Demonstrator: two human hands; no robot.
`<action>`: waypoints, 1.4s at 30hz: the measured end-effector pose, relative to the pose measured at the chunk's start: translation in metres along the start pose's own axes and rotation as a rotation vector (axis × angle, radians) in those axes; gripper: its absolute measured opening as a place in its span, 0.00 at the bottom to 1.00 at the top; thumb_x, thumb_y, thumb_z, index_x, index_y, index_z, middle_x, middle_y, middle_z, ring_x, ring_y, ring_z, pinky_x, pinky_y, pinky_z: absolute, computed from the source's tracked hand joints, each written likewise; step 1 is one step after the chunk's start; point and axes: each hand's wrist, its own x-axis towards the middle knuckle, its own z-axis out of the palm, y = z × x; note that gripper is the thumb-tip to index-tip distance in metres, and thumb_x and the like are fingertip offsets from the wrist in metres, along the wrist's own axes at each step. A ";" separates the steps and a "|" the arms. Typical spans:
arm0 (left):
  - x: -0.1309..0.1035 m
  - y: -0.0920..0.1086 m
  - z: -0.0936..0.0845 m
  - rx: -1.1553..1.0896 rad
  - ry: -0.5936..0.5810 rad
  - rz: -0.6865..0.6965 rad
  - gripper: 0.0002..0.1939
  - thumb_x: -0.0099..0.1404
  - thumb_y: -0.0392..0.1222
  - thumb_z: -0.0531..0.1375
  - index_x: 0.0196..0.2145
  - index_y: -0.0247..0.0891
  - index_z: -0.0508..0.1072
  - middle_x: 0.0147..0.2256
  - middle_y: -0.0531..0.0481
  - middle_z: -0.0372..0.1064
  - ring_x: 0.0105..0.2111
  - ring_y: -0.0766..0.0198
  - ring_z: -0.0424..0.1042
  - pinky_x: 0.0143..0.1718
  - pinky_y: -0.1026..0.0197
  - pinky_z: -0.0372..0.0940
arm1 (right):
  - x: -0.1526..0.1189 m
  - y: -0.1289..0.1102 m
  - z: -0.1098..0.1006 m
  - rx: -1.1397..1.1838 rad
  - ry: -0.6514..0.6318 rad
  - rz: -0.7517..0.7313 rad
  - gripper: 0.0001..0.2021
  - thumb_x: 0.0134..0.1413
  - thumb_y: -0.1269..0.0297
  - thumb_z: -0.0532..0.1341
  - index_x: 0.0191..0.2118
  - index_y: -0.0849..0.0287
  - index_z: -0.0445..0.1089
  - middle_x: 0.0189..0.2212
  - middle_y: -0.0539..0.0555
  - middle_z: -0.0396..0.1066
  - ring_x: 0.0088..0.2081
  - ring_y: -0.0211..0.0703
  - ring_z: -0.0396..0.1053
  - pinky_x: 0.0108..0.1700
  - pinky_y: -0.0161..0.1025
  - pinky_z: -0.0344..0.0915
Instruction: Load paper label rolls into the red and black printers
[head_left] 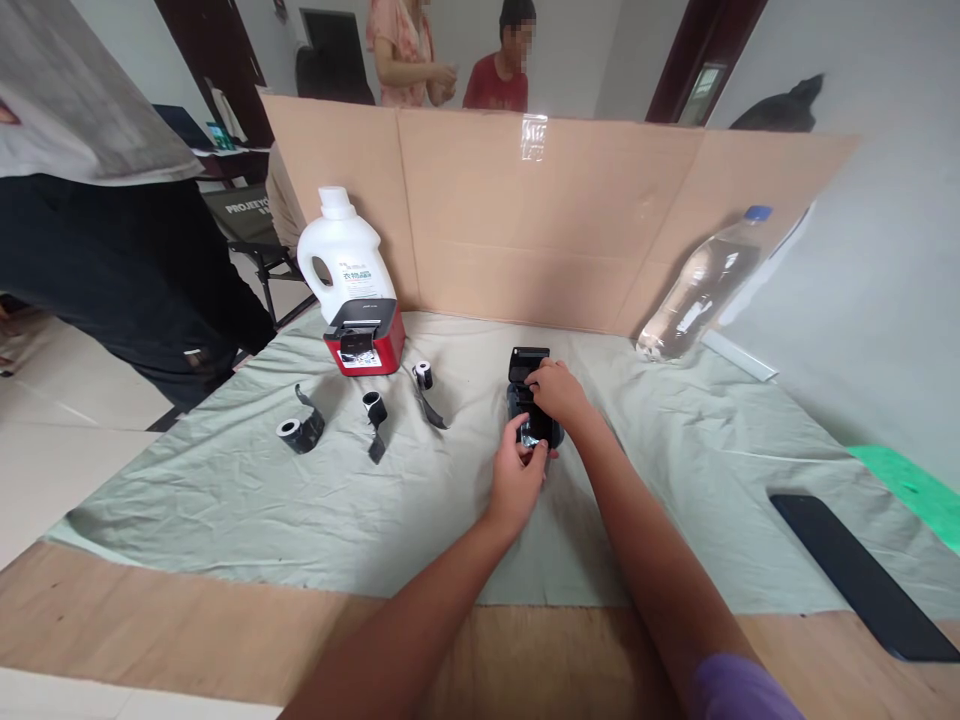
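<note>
A small black handheld device (537, 424) with its lid (528, 362) raised lies at the middle of the cloth. My left hand (519, 472) grips its near end, thumb and fingers on either side. On the far right part, by the raised lid, my right hand (559, 391) rests with fingers bent onto the device; whether they pinch anything small is hidden. Left of the device are a black-and-white paper roll (424, 376) with a dark loose tail, a second roll (374, 405) and a third roll (301, 433).
A red and black printer (365, 338) stands before a white jug (346, 254) at the back left. A cardboard screen (525, 220) closes the back. A plastic bottle (701, 290) leans at right, with a black phone-like slab (862, 575) nearer. People stand or sit beyond.
</note>
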 end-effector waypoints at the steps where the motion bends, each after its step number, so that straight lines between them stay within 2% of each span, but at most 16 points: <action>1: 0.000 0.001 0.000 0.008 -0.004 -0.007 0.29 0.65 0.51 0.61 0.60 0.41 0.61 0.28 0.51 0.74 0.21 0.67 0.67 0.21 0.66 0.56 | -0.001 -0.001 0.000 0.006 0.012 0.018 0.14 0.60 0.72 0.55 0.45 0.59 0.77 0.50 0.64 0.70 0.51 0.58 0.64 0.50 0.48 0.63; 5: -0.001 0.006 0.000 0.072 -0.039 -0.024 0.13 0.65 0.48 0.59 0.44 0.39 0.70 0.29 0.48 0.76 0.19 0.69 0.63 0.20 0.66 0.54 | -0.002 -0.003 -0.002 0.076 0.062 0.058 0.11 0.59 0.70 0.57 0.45 0.59 0.74 0.45 0.63 0.72 0.50 0.58 0.65 0.48 0.49 0.64; 7: 0.000 0.008 0.001 0.112 -0.060 -0.016 0.08 0.65 0.46 0.59 0.37 0.39 0.70 0.30 0.47 0.77 0.19 0.70 0.62 0.21 0.66 0.55 | -0.001 -0.003 -0.004 0.106 0.200 0.093 0.10 0.61 0.66 0.56 0.44 0.60 0.73 0.45 0.64 0.71 0.50 0.58 0.65 0.50 0.50 0.63; 9: 0.000 0.007 0.001 0.137 -0.067 -0.003 0.07 0.64 0.44 0.59 0.34 0.38 0.71 0.31 0.47 0.78 0.20 0.70 0.63 0.22 0.66 0.56 | 0.001 0.000 -0.003 0.132 0.383 0.094 0.15 0.63 0.63 0.55 0.50 0.63 0.70 0.51 0.66 0.68 0.53 0.59 0.62 0.54 0.52 0.60; 11: 0.001 0.006 0.001 0.150 -0.076 0.006 0.06 0.63 0.43 0.59 0.34 0.38 0.71 0.32 0.47 0.79 0.21 0.69 0.64 0.23 0.66 0.57 | 0.005 0.005 0.000 0.190 0.468 0.039 0.19 0.63 0.65 0.53 0.57 0.63 0.65 0.56 0.66 0.64 0.55 0.58 0.61 0.57 0.52 0.59; 13: 0.000 0.003 0.001 0.162 -0.091 0.014 0.06 0.62 0.43 0.60 0.33 0.38 0.71 0.32 0.47 0.79 0.22 0.68 0.66 0.24 0.66 0.57 | 0.009 0.011 0.003 0.281 0.437 -0.023 0.19 0.61 0.68 0.53 0.57 0.61 0.65 0.55 0.64 0.65 0.52 0.55 0.64 0.56 0.51 0.61; 15: -0.001 0.002 0.001 0.187 -0.103 0.027 0.06 0.62 0.43 0.60 0.32 0.38 0.71 0.32 0.47 0.79 0.24 0.67 0.69 0.25 0.66 0.59 | 0.011 0.018 0.003 0.355 0.403 -0.057 0.15 0.59 0.69 0.55 0.51 0.58 0.67 0.50 0.61 0.67 0.46 0.51 0.67 0.52 0.49 0.63; 18: -0.003 0.005 0.000 0.255 -0.128 0.051 0.05 0.61 0.41 0.60 0.30 0.38 0.70 0.31 0.48 0.79 0.27 0.64 0.73 0.28 0.65 0.62 | 0.008 0.025 -0.007 0.385 0.339 -0.129 0.10 0.51 0.71 0.60 0.41 0.56 0.67 0.41 0.55 0.67 0.39 0.47 0.67 0.46 0.46 0.64; 21: -0.005 0.008 0.000 0.308 -0.136 0.063 0.04 0.61 0.40 0.60 0.29 0.38 0.70 0.30 0.49 0.78 0.28 0.64 0.75 0.29 0.65 0.63 | -0.001 0.029 -0.021 0.364 0.240 -0.214 0.10 0.46 0.74 0.62 0.35 0.56 0.65 0.37 0.52 0.65 0.37 0.44 0.66 0.43 0.43 0.63; 25: -0.006 0.010 -0.001 0.318 -0.114 0.042 0.04 0.61 0.38 0.60 0.28 0.38 0.70 0.30 0.50 0.78 0.27 0.65 0.74 0.29 0.66 0.63 | -0.015 0.031 -0.033 0.393 0.124 -0.278 0.07 0.47 0.72 0.63 0.34 0.56 0.68 0.39 0.52 0.66 0.39 0.43 0.67 0.45 0.43 0.63; 29: -0.007 0.013 0.000 0.329 -0.116 0.030 0.04 0.61 0.38 0.59 0.28 0.38 0.70 0.30 0.50 0.79 0.28 0.65 0.74 0.30 0.66 0.63 | -0.017 0.033 -0.036 0.432 -0.021 -0.247 0.03 0.51 0.69 0.64 0.33 0.56 0.77 0.47 0.55 0.68 0.43 0.44 0.69 0.50 0.45 0.64; 31: -0.007 0.014 0.000 0.330 -0.113 0.019 0.03 0.61 0.37 0.59 0.29 0.38 0.70 0.30 0.50 0.79 0.27 0.66 0.74 0.29 0.66 0.62 | -0.014 0.032 -0.033 0.420 -0.049 -0.201 0.06 0.52 0.70 0.64 0.35 0.55 0.80 0.51 0.56 0.68 0.47 0.46 0.69 0.54 0.46 0.64; 33: -0.008 0.014 0.000 0.329 -0.107 0.001 0.03 0.61 0.37 0.59 0.29 0.39 0.70 0.30 0.50 0.79 0.27 0.65 0.74 0.28 0.66 0.62 | -0.011 0.031 -0.027 0.432 -0.062 -0.143 0.11 0.51 0.70 0.65 0.41 0.53 0.80 0.54 0.57 0.67 0.50 0.48 0.68 0.56 0.47 0.63; 38: -0.006 0.011 -0.002 0.305 -0.115 -0.002 0.02 0.62 0.39 0.59 0.31 0.40 0.70 0.30 0.51 0.79 0.29 0.64 0.77 0.29 0.66 0.62 | -0.013 0.033 -0.010 0.559 -0.228 0.090 0.24 0.56 0.60 0.63 0.60 0.46 0.70 0.61 0.55 0.64 0.59 0.53 0.63 0.60 0.51 0.61; 40: -0.006 0.010 -0.002 0.290 -0.123 -0.003 0.02 0.62 0.39 0.59 0.32 0.40 0.70 0.31 0.51 0.79 0.31 0.63 0.78 0.31 0.65 0.64 | -0.016 0.033 -0.008 0.607 -0.263 0.143 0.26 0.57 0.57 0.62 0.62 0.43 0.67 0.63 0.53 0.62 0.61 0.54 0.61 0.62 0.52 0.59; 42: -0.006 0.011 -0.001 0.281 -0.126 -0.019 0.02 0.62 0.39 0.59 0.32 0.40 0.70 0.31 0.50 0.79 0.31 0.63 0.78 0.31 0.65 0.64 | -0.018 0.032 -0.009 0.639 -0.280 0.165 0.26 0.56 0.59 0.63 0.61 0.43 0.67 0.64 0.51 0.62 0.63 0.53 0.60 0.64 0.52 0.57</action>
